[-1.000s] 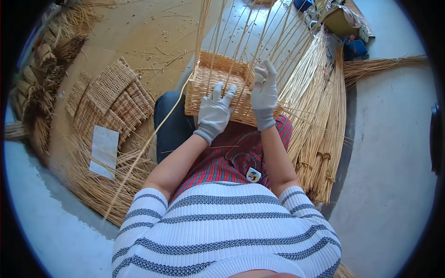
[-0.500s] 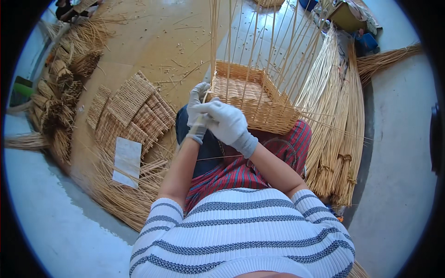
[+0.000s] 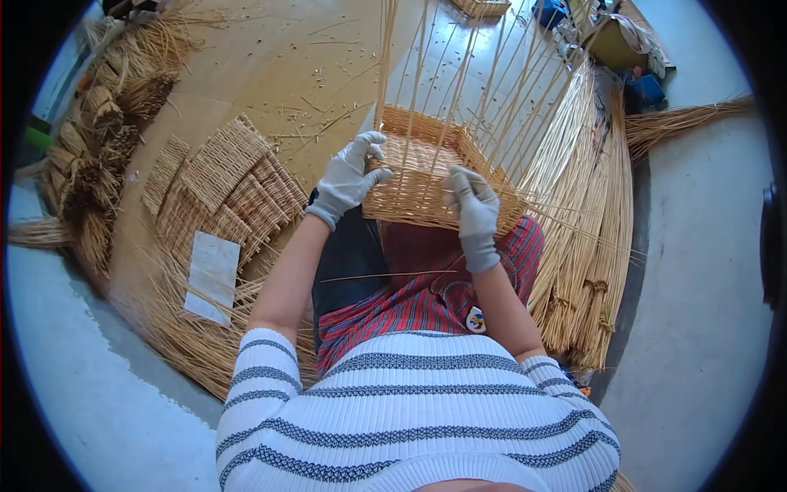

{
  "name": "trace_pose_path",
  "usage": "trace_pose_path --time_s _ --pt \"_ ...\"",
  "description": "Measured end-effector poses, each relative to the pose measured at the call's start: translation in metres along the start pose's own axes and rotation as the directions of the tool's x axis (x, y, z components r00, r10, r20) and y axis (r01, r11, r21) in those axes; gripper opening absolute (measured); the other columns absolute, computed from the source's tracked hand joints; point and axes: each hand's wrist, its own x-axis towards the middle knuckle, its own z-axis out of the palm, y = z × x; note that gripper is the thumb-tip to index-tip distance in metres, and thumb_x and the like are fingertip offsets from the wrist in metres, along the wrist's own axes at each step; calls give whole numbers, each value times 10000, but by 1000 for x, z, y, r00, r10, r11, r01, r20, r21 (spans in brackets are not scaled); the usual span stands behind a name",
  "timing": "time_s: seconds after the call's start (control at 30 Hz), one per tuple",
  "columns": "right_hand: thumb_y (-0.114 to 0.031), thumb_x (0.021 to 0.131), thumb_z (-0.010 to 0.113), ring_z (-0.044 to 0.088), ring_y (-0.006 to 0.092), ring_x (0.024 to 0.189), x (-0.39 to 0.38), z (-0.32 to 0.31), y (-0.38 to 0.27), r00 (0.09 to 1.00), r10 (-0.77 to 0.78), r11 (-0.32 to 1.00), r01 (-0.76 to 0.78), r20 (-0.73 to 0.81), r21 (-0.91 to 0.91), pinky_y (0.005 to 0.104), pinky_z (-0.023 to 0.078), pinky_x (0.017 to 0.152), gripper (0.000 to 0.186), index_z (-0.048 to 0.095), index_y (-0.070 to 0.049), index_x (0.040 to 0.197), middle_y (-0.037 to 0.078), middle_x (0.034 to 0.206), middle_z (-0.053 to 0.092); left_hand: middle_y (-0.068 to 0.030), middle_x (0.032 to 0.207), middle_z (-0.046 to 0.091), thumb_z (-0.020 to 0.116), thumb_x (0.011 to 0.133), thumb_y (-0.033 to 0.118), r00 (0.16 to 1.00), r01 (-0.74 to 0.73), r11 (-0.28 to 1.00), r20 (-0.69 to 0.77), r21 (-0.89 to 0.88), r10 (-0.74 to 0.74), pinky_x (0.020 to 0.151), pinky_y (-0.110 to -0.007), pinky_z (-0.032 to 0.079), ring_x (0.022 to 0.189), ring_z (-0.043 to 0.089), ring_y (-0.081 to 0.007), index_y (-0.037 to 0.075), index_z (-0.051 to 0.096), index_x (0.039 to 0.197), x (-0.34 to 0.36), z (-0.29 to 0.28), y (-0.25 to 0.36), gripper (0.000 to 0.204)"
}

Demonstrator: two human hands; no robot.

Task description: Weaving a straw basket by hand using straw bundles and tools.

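1. Basket (image 3: 426,176), half woven, rests on your lap, its long upright stakes (image 3: 459,74) rising away from you.
2. Woven mats (image 3: 225,184) lie left on the floor, a white sheet (image 3: 211,275) beside them; reed bundles (image 3: 586,246) lie right, just beside the basket.
3. Your left hand (image 3: 348,176), gloved, grips the basket's left corner, fingers curled over the rim.
4. Your right hand (image 3: 474,215), gloved, presses on the near wall, fingers closed around the weave, forearm raised.
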Motion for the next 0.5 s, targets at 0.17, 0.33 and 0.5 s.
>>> trace_pose_path --time_s 0.17,0.33,0.5 --pt "-288 980 720 606 37 618 26 -26 29 997 -37 999 37 -68 11 184 397 464 236 735 -91 1110 18 898 750 -33 959 644 851 808 116 993 -105 989 -42 103 110 766 -309 525 834 604 -170 128 552 1325 -2 2 5 597" --pt "-277 975 728 587 40 595 30 -21 27 996 21 999 -18 -86 36 198 394 449 206 706 -90 1059 16 863 735 -69 1016 680 823 809 104 995 -93 974 -21 207 99 803 -351 534 886 646 -240 145 585 1331 -2 -3 12 575" --pt "-150 994 689 616 56 678 50 -1 15 912 -394 914 376 -112 -154 194 449 549 116 672 -61 1067 -1 870 690 -59 1058 686 647 933 190 896 -443 561 376 699 237 891 -396 499 1050 663 -255 324 501 1497 0 -9 40 597"
